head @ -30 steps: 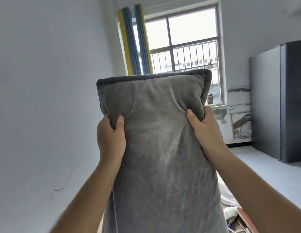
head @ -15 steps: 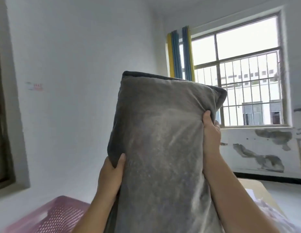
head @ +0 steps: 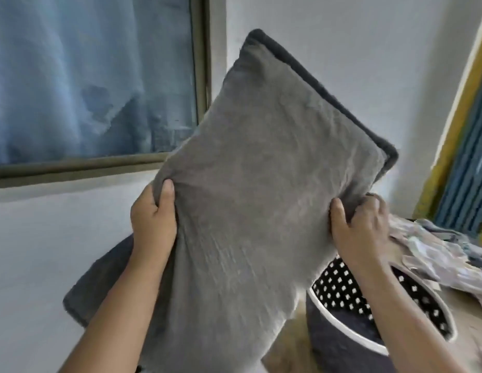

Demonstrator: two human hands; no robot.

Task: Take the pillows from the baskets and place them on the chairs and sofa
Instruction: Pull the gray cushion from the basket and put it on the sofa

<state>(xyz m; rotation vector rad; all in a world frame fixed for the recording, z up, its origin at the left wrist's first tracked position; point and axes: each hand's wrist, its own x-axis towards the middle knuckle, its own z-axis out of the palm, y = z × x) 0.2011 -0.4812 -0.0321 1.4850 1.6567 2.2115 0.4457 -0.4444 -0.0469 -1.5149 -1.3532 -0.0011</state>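
two hands hold one large grey rectangular pillow (head: 256, 189) up in the air in front of a white wall (head: 342, 63). its cover is a soft, short-pile plush with fine wrinkles, and a darker grey piped edge runs along its upper right side and top corner. the pillow is tilted: its long axis runs from the lower left, near the person's left forearm, up toward the upper right, and its top corner points up at the wall beside the window. the broad face is turned to the camera.

the left hand (head: 153, 214) grips the pillow's left edge, thumb pressed into the front of the fabric and the fingers wrapped behind, out of sight. the right hand (head: 361, 227) grips the right edge the same way, thumb on the front, fingers curled round the bunched cloth.

below and right of the pillow, just under the right forearm, stands a round dark grey fabric basket (head: 350, 343) with a white rim and a black lining dotted with white spots. it rests on a pale wooden surface (head: 291, 343). beside it, further right, lies a heap of crumpled pale cloth (head: 433, 254). behind, at upper left, is a dark-framed window (head: 202, 76) with blurred blue glass; at the far right hang blue and yellow curtains (head: 460, 157).
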